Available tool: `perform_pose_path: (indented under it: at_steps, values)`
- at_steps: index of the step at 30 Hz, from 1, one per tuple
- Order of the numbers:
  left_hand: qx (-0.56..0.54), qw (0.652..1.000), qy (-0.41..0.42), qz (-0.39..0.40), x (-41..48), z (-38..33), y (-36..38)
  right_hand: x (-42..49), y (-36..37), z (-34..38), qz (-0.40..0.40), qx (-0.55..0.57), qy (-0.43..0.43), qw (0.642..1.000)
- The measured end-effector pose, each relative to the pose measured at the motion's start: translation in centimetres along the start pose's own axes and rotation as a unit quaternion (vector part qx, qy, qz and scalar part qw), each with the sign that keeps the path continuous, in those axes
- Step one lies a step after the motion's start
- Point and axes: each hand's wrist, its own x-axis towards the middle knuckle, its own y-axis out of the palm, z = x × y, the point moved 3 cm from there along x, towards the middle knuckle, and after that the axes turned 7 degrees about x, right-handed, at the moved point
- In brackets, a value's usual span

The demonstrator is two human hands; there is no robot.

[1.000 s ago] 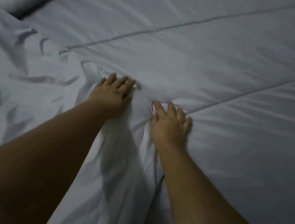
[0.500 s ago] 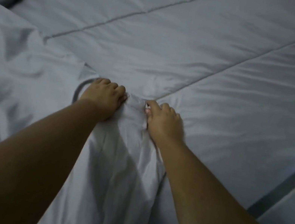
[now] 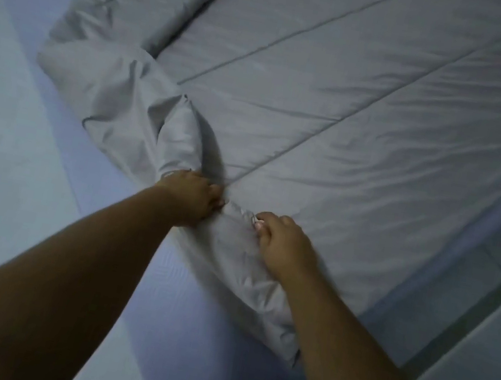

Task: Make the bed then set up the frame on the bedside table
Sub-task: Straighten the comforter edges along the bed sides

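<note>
The grey duvet (image 3: 351, 140) has been bunched and drawn aside, so the pale mattress (image 3: 7, 197) beside it is uncovered. The duvet's edge, earlier pressed flat, is now gripped by the left hand (image 3: 189, 197) and right hand (image 3: 286, 246).

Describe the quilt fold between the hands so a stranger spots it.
A grey quilt lies spread over a paler sheet. At its near edge the left hand and right hand grip it. The fold is the bunched ridge between them, unlike the flat panels beyond.
</note>
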Motion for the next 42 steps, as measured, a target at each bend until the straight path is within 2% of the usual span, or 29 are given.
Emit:
perform_pose_path:
  at_steps: [4,8,14,18,21,27,30,32,33,35,36,37,38,40,41,42]
  values:
    - [0.016,0.999,0.016,0.05,-3.0,0.1,1.9,-3.2,2.2,0.8,0.053,0.065,0.046,0.995]
    - [0.029,0.992,0.038,0.114,-6.0,-0.1,3.8,-6.2,4.0,2.3,0.128,0.157,0.109,0.973]
    - [0.017,0.975,0.066,0.211,-12.2,2.1,8.4,-10.7,8.4,7.5,0.257,0.186,0.166,0.934]
    - [0.0,0.969,0.104,0.223,-15.5,3.2,13.9,-12.4,13.1,10.2,0.332,0.115,0.178,0.919]
    - [-0.002,0.969,0.138,0.203,-17.2,3.1,18.0,-14.2,16.8,11.2,0.385,0.046,0.18,0.904]
    - [-0.051,0.974,0.156,0.156,-17.7,2.4,25.1,-17.0,22.4,10.0,0.382,0.014,0.23,0.895]
    - [-0.131,0.967,0.13,0.176,-17.1,2.7,27.7,-17.6,24.2,9.3,0.385,0.024,0.252,0.887]
    - [-0.289,0.937,0.062,0.187,-16.4,3.3,29.1,-17.8,25.7,9.1,0.395,0.026,0.25,0.884]
    - [-0.399,0.899,0.001,0.182,-16.0,3.6,29.3,-17.9,26.4,9.0,0.401,0.027,0.249,0.881]
    - [-0.603,0.774,-0.146,0.13,-14.6,4.3,29.6,-17.8,27.3,8.8,0.41,0.025,0.246,0.878]
    - [-0.659,0.714,-0.213,0.103,-13.7,4.6,30.2,-17.7,27.6,8.8,0.414,0.024,0.245,0.876]
    - [-0.688,0.674,-0.256,0.083,-12.5,4.7,31.6,-17.6,27.7,8.7,0.419,0.03,0.252,0.872]
    - [-0.701,0.654,-0.277,0.066,-11.4,4.6,32.6,-17.5,27.7,8.7,0.428,0.042,0.265,0.863]
    - [-0.707,0.643,-0.291,0.047,-11.1,4.6,31.8,-17.4,27.6,9.0,0.45,0.059,0.282,0.845]
    - [-0.703,0.649,-0.289,0.032,-11.4,4.6,31.0,-17.2,27.4,9.4,0.443,0.062,0.276,0.851]
    - [-0.687,0.668,-0.286,0.009,-11.7,4.6,30.4,-16.7,27.2,9.8,0.41,0.069,0.261,0.871]
